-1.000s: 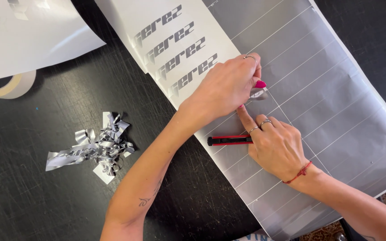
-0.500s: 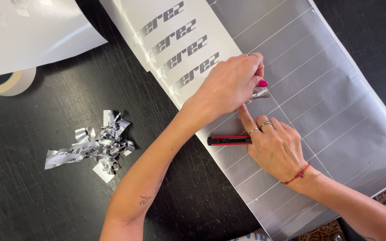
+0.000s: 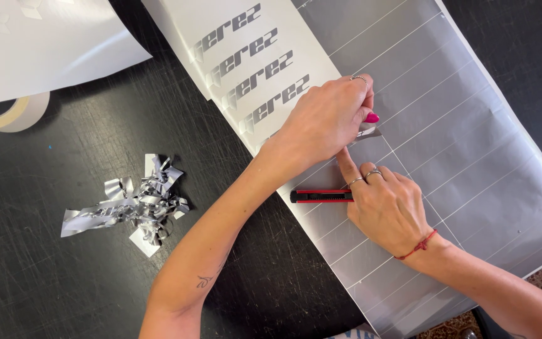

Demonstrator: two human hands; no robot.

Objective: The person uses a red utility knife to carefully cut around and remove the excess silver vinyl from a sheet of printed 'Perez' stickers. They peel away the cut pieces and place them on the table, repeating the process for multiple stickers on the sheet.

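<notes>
A large sheet of silver vinyl (image 3: 472, 144) lies across a black table (image 3: 83, 282), cut into long strips, with grey lettering left on its white backing at the upper left. My left hand (image 3: 327, 119) pinches a small flap of silver vinyl (image 3: 366, 132) and lifts it off the sheet. My right hand (image 3: 387, 204) rests on the sheet just below, its index finger pressing the vinyl beside the flap. It also holds a red and black utility knife (image 3: 321, 196) lying flat under the palm.
A crumpled heap of silver vinyl scraps (image 3: 136, 204) lies on the table to the left. A roll of masking tape (image 3: 7, 113) sits at the far left, partly under a white sheet of paper (image 3: 39, 44).
The view has shifted slightly. My hands stay in nearly the same place, the left still pinching the flap.
</notes>
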